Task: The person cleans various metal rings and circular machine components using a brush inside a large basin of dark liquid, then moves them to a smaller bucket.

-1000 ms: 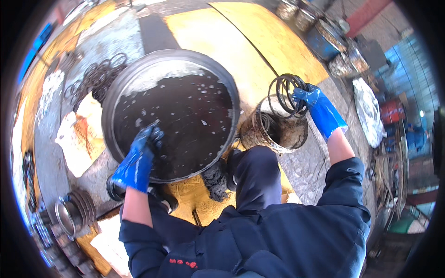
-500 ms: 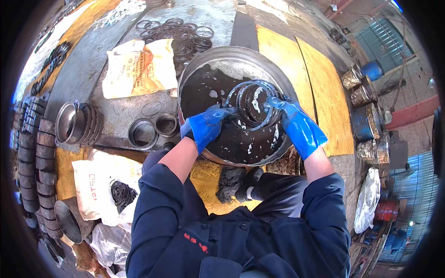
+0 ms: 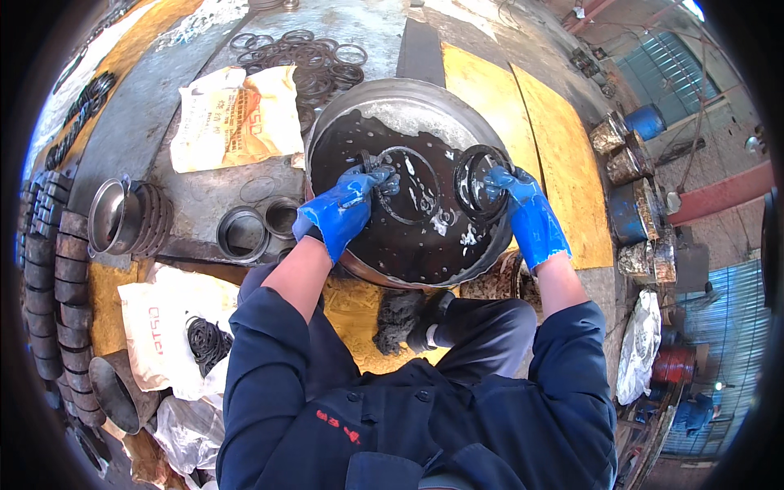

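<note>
Both my hands wear wet blue rubber gloves over a wide metal basin (image 3: 392, 91) holding dark, glossy liquid with whitish patches. My left hand (image 3: 347, 200) is closed on a thin ring (image 3: 438, 188) at the basin's left side; the ring hangs over the liquid. A bundle of several black rings (image 3: 467, 192) is gripped by my right hand (image 3: 527, 208) near the basin's right wall. The two hands are apart, with dark liquid between them. My left fingertips and part of what they pinch are partly hidden.
Beyond the basin lies a pile of black rings (image 3: 310, 57), beside a flattened paper bag (image 3: 237, 118). Metal cylinders (image 3: 242, 237) and stacked round metal parts (image 3: 114, 216) stand left. A paper bag (image 3: 147, 327) with coiled black rings sits nearer. Drums (image 3: 645, 122) line the right.
The rings that both hands held together have been parted. My right hand has kept a black bundle at the right, while my left hand holds a thin ring at the left.
</note>
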Available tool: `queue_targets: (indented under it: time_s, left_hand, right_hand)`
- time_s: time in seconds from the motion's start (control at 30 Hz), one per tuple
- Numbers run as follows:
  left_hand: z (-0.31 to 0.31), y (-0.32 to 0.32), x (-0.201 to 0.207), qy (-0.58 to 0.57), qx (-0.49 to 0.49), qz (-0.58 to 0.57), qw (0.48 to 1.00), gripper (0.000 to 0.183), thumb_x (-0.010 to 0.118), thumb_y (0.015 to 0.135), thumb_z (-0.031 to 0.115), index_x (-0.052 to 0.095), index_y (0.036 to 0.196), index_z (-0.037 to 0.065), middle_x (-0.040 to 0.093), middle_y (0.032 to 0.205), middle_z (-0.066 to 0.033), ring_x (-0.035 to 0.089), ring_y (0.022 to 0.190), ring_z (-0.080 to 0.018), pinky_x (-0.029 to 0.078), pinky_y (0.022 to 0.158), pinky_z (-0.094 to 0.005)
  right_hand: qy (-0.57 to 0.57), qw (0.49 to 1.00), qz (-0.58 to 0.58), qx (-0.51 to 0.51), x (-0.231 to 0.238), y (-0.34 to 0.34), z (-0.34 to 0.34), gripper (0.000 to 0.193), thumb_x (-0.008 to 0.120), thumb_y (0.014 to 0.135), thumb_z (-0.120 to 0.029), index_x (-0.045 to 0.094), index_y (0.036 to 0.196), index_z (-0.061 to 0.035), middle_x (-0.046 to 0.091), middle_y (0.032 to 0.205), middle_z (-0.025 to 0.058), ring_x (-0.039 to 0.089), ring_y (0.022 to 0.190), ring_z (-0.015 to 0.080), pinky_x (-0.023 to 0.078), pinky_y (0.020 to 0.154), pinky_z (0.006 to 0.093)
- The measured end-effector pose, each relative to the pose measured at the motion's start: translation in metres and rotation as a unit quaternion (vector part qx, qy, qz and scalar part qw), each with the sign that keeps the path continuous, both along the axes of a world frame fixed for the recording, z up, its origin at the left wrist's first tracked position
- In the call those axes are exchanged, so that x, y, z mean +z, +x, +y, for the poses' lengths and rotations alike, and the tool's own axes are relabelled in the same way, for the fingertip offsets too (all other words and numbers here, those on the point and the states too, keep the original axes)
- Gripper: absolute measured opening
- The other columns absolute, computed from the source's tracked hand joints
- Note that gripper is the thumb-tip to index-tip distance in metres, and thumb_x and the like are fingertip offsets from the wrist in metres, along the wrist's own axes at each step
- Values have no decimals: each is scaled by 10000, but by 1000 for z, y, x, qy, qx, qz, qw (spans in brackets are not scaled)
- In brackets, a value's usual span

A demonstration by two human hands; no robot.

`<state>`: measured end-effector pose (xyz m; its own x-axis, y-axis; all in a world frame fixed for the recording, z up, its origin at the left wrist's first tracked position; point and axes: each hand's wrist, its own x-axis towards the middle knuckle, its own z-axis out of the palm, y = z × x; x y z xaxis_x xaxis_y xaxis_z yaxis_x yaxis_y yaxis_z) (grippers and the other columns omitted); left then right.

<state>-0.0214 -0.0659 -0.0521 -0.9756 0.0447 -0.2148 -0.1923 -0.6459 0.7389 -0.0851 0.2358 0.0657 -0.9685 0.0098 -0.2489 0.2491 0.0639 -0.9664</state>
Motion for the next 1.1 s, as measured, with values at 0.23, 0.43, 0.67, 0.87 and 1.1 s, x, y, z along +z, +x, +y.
queue_targets:
  time_s: [0.23,0.43,0.67,0.87,1.1]
  left_hand:
    - [15,-16,-20,90,-40,-23,995,199,589,910,35,604,1088,-52,660,964,-169,634,795,-210,502,664,-280]
    - [32,-7,-6,77,-133,-68,986,220,566,957,232,628,1104,80,693,957,-81,653,781,-181,518,677,-286]
    - [28,-4,18,122,-132,-64,982,247,553,960,291,662,1085,108,702,944,-33,643,799,-168,519,739,-354]
    - [32,-1,1,56,-111,-36,992,183,655,873,118,662,1031,27,699,901,-103,661,796,-214,522,764,-346]
    - [33,-6,-16,6,-99,-50,994,161,684,837,76,675,988,20,696,876,-102,661,785,-207,528,752,-321]
  right_hand:
    - [-264,960,-55,77,12,2,0,178,605,912,-177,607,986,-15,655,808,109,556,542,203,500,562,363]
    - [-445,879,-161,58,0,2,-2,108,542,950,-186,608,969,-102,666,827,71,533,494,159,479,571,425]
    - [-451,871,-170,95,-26,2,-11,151,543,947,-194,640,929,-80,701,856,76,556,499,134,499,593,403]
    - [-397,898,-171,84,-44,5,0,164,534,966,-229,614,961,-87,664,798,44,568,533,109,518,598,393]
    - [-331,918,-195,95,-36,8,-4,159,604,938,-227,605,945,-68,616,724,25,553,531,111,539,598,368]
